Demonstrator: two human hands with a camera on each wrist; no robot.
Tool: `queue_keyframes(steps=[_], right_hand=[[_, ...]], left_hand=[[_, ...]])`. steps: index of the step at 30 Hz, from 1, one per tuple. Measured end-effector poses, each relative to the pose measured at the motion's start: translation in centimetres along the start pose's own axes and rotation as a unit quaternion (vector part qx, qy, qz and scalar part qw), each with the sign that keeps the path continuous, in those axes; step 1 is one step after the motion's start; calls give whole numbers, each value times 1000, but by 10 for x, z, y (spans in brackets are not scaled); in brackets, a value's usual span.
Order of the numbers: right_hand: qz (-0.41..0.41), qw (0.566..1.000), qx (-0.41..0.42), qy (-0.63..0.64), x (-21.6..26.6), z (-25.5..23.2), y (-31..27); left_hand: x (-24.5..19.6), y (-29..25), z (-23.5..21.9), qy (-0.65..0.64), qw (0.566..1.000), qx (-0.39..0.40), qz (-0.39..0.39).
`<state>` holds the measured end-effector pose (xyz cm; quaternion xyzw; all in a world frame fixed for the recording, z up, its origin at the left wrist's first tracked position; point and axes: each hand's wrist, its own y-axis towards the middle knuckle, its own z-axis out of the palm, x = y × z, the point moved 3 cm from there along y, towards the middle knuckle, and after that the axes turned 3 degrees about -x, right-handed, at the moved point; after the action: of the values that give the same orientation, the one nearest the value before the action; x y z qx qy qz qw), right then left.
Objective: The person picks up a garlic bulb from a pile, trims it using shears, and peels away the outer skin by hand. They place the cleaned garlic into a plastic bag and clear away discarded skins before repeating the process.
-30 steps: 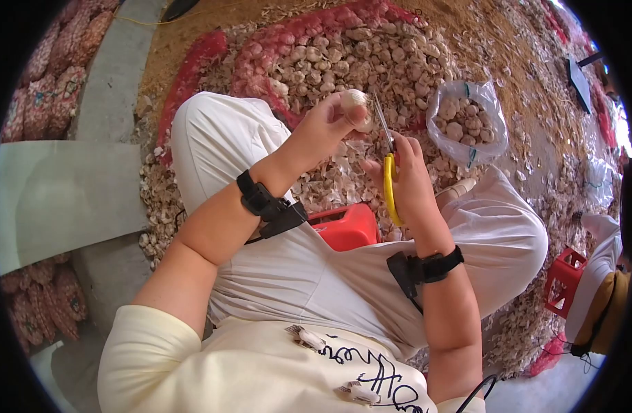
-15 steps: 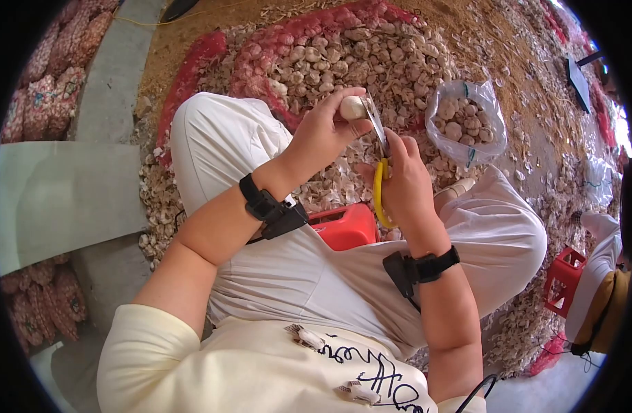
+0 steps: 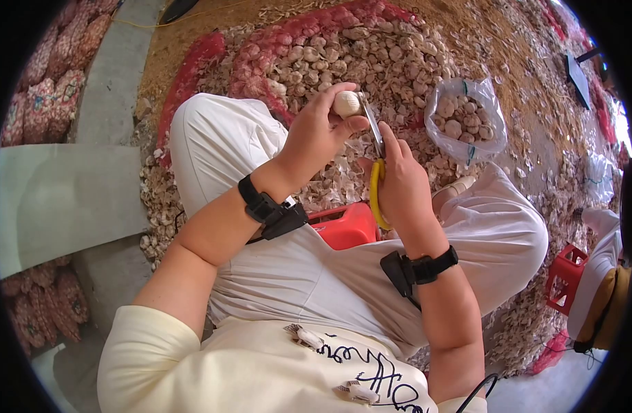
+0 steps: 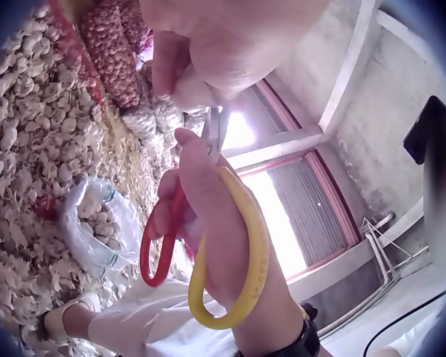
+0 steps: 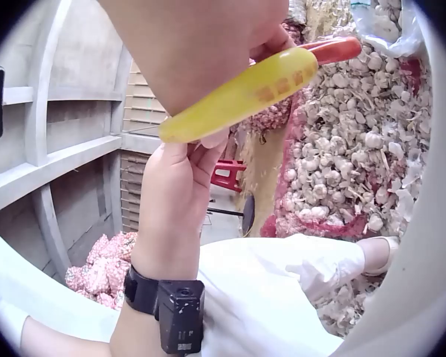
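In the head view my left hand (image 3: 314,134) holds a pale garlic bulb (image 3: 346,104) between thumb and fingers, above the heap. My right hand (image 3: 406,184) grips scissors with a yellow handle loop (image 3: 376,196). Their metal blades (image 3: 372,125) point up at the right side of the bulb, with the tips right against it. The left wrist view shows the second loop, a red handle (image 4: 157,256), with right-hand fingers curled through the loops. Seen from the right wrist, the yellow handle (image 5: 241,103) covers the bulb, and the left hand (image 5: 175,195) is just below it.
A heap of garlic bulbs (image 3: 329,65) lies in front on red netting (image 3: 250,72), with loose skins around it. To its right stands a clear plastic bag (image 3: 491,148) of bulbs. Between my legs is a red stool (image 3: 347,227). Filled net sacks (image 3: 54,89) are stacked at left.
The left hand has turned the bulb and shifted slightly left, its fingers spreading around it. The right hand has moved up and left, bringing the scissor blades against the bulb's side.
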<state>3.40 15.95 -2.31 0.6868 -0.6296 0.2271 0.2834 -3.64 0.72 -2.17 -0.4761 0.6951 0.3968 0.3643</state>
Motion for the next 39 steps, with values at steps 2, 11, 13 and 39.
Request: queue_keyframes(steps=[2, 11, 13, 39], right_hand=[[-9, 1000, -5, -13, -2, 2, 0], [76, 992, 99, -7, -20, 22, 7], [131, 979, 154, 36, -27, 29, 6], [28, 994, 19, 108, -5, 2, -1]], left_hand=[[3, 0, 0, 2, 1000, 1, -9], [40, 2, 11, -120, 967, 82, -210], [51, 2, 16, -222, 934, 114, -254], [9, 11, -5, -63, 998, -8, 8]])
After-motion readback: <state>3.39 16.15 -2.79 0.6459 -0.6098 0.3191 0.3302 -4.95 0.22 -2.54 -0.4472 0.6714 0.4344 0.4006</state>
